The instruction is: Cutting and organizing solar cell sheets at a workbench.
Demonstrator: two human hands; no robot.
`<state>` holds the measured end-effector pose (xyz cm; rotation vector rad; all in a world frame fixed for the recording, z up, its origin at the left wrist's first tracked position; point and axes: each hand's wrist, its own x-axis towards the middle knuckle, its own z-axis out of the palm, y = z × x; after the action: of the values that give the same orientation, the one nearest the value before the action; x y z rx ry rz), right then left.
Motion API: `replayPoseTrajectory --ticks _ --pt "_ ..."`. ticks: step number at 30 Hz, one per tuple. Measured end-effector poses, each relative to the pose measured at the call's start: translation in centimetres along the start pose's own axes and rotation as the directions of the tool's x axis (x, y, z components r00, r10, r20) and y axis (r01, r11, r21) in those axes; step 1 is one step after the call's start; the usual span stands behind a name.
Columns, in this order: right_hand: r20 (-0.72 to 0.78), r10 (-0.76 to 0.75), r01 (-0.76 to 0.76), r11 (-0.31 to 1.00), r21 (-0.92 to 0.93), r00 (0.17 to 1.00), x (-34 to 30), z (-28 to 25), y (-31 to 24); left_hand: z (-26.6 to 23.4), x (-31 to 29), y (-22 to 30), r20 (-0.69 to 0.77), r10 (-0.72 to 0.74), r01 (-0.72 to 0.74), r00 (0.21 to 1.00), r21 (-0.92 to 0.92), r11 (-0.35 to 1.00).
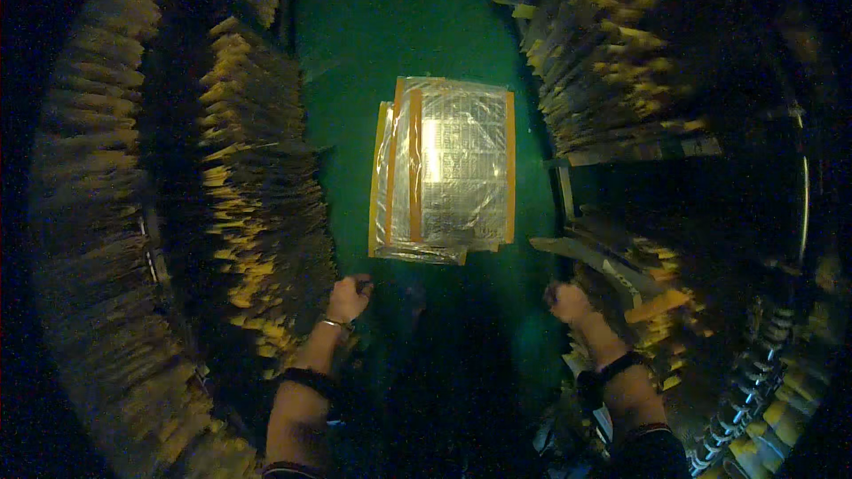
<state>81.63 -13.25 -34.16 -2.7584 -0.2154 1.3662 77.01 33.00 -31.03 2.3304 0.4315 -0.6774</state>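
On the green floor ahead of me lie flat packages (pixel 466 168) wrapped in clear, shiny plastic with orange strips along their edges. At least two overlap, the lower one (pixel 382 182) showing along the left side. My left hand (pixel 349 299) hangs below their near left corner, its fingers curled in and nothing visible in them. On the other side, my right hand (pixel 568 302) is also curled, slightly blurred, with no object showing in it. Both hands are apart from the packages. The right hand is nearest to a pale flat piece (pixel 603 262) jutting from the right-hand stacks.
Long rows of tightly packed, thin brownish sheets or folders (pixel 257 160) line the left side. Similar stacks (pixel 603 53) stand on the right, with a dark gap between them. Metal coils or rings (pixel 745 399) show at lower right. A green floor aisle (pixel 399 18) runs between.
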Motion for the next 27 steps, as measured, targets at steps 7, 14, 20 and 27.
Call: replayPoseTrajectory --ticks 7,14,20,27 --pt "-0.261 -0.194 0.218 0.974 0.065 0.946 7.7 0.5 -0.7 3.0 11.1 -7.9 0.084 -0.105 0.076 0.991 0.288 0.955" --pt "0.124 0.061 -0.043 0.988 -0.147 0.99 17.4 0.9 -3.1 10.6 19.0 -17.7 0.096 -0.148 0.139 0.984 0.101 0.985" --pt "-0.092 0.06 -0.033 0.962 0.272 0.994 23.4 5.0 -1.9 14.4 23.4 -20.7 -0.158 -0.096 0.102 0.983 0.031 0.994" --pt "-0.151 -0.014 0.111 0.743 0.66 0.988 30.8 10.2 4.1 14.6 26.8 -18.0 -0.13 -0.184 0.151 0.974 -0.231 0.961"
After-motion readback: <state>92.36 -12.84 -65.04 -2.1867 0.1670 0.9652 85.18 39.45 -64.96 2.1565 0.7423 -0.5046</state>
